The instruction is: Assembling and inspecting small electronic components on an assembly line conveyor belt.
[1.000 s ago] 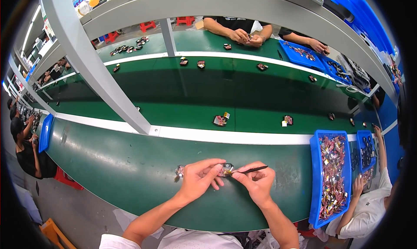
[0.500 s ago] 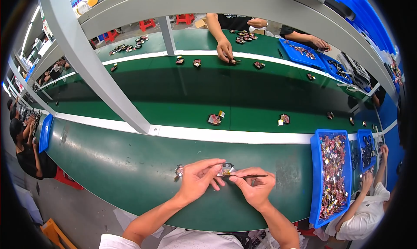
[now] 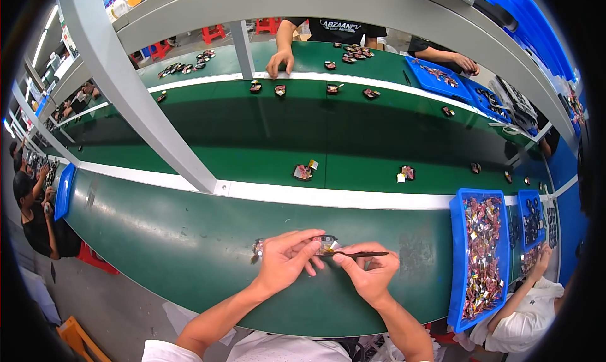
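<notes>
In the head view, take the small dark-framed device [image 3: 326,241] as the middle of a clock: it is off the green bench [image 3: 189,235] or resting on it, I can't tell which, in the fingers of the person in front of me. At 8 o'clock is the left hand [image 3: 283,261], thumb and fingers pinching the device's left end. At 4 o'clock the right hand [image 3: 372,270] is closed on a thin black stick [image 3: 372,254], which points to 9 and reaches the device's lower right edge; whether its tip touches, I can't make out. A small loose part [image 3: 257,248] lies at 9 o'clock, just beyond the left hand.

Over at 3 o'clock stands a long blue tray [image 3: 454,273] heaped with small reddish boards [image 3: 483,248], and past it a smaller blue tray [image 3: 543,235] of dark pieces. Towards 12 runs a green belt [image 3: 252,141]; one assembly [image 3: 303,171] sits on it between 11 and 12, another unit [image 3: 408,172] between 1 and 2. Across the belt, between 11 and 12, a co-worker's hand [image 3: 279,64] rests by the far white rail [image 3: 372,84]. Far off at 9, a person in black [image 3: 41,226] sits beside another blue tray [image 3: 64,194].
</notes>
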A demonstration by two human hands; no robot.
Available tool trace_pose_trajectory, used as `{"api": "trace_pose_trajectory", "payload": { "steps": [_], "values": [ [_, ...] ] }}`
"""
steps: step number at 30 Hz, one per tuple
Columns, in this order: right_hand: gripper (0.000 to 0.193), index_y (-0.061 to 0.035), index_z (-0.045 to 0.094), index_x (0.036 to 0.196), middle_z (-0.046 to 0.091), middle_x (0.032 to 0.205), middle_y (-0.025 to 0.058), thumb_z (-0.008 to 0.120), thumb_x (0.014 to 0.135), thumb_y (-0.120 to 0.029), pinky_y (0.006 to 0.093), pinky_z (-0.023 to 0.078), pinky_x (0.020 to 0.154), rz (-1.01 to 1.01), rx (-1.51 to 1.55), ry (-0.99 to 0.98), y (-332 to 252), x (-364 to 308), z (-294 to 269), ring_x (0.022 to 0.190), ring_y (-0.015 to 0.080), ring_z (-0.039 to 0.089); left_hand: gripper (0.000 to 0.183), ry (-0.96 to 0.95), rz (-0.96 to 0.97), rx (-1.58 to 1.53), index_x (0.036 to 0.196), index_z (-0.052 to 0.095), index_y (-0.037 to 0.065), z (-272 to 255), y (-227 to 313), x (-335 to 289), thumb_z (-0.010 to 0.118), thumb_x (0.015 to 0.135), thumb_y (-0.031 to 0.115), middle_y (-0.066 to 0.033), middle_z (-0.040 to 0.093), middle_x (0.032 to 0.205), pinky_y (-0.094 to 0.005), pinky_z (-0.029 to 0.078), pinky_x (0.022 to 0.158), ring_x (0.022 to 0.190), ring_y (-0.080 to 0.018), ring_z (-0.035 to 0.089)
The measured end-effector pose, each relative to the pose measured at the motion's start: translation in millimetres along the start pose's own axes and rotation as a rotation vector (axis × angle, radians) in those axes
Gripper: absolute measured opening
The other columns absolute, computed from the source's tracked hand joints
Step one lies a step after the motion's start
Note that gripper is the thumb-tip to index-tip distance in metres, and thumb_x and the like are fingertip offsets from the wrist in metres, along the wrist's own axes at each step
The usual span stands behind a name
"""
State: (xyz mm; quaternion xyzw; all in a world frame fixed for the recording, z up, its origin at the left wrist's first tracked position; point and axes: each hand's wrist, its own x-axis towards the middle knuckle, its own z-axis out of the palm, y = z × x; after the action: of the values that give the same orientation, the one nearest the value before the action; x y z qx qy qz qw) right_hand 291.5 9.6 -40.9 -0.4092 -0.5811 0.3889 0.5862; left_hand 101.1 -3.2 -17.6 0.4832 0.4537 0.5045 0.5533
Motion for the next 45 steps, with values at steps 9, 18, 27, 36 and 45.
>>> {"api": "trace_pose_trajectory", "payload": {
  "steps": [9,18,27,36,45],
  "values": [
    [0.016,-0.0011,0.074,0.081,0.077,0.082,0.0109,0.087,0.072,0.003,0.0185,0.032,0.042,-0.111,-0.038,-0.087,-1,3,-6,0.046,0.0002,0.047,0.025,0.013,0.011,0.029,0.123,0.067,-0.006,3,0,2,0.061,0.100,0.004,-0.0151,0.069,0.099,-0.0267,0.060,0.055,0.073,-0.0204,0.073],
    [0.016,-0.0040,0.075,0.078,0.077,0.079,0.0085,0.085,0.070,0.004,0.0198,0.041,0.043,-0.212,-0.089,-0.131,-3,7,-10,0.046,0.0056,0.058,0.025,0.012,-0.048,0.013,0.122,0.067,-0.006,6,-3,3,0.062,0.100,0.005,-0.0144,0.069,0.097,-0.0262,0.060,0.055,0.072,-0.0187,0.072],
    [0.020,-0.0065,0.076,0.081,0.077,0.081,0.0032,0.081,0.065,0.005,0.0236,0.044,0.046,-0.552,-0.254,-0.122,8,4,-7,0.055,0.0135,0.067,0.026,0.041,-0.034,0.085,0.119,0.068,-0.006,14,-7,7,0.068,0.094,0.001,-0.0126,0.072,0.092,-0.0254,0.060,0.055,0.072,-0.0152,0.072],
    [0.022,-0.0052,0.075,0.082,0.077,0.083,0.0053,0.082,0.065,0.008,0.0234,0.042,0.044,-0.622,-0.318,-0.196,13,11,-13,0.054,0.0148,0.065,0.016,0.106,-0.044,0.212,0.108,0.069,-0.009,9,-11,22,0.067,0.093,-0.003,-0.0104,0.071,0.080,-0.0260,0.057,0.051,0.061,-0.0134,0.069],
    [0.021,-0.0048,0.074,0.083,0.078,0.086,0.0087,0.087,0.069,0.002,0.0225,0.038,0.042,-0.412,-0.183,0.020,5,18,-11,0.044,0.0085,0.050,0.020,0.619,0.059,0.481,0.105,0.066,-0.009,-136,-2,144,0.067,0.091,0.005,-0.0127,0.068,0.080,-0.0331,0.057,0.056,0.060,-0.0218,0.071]
  ]
}}
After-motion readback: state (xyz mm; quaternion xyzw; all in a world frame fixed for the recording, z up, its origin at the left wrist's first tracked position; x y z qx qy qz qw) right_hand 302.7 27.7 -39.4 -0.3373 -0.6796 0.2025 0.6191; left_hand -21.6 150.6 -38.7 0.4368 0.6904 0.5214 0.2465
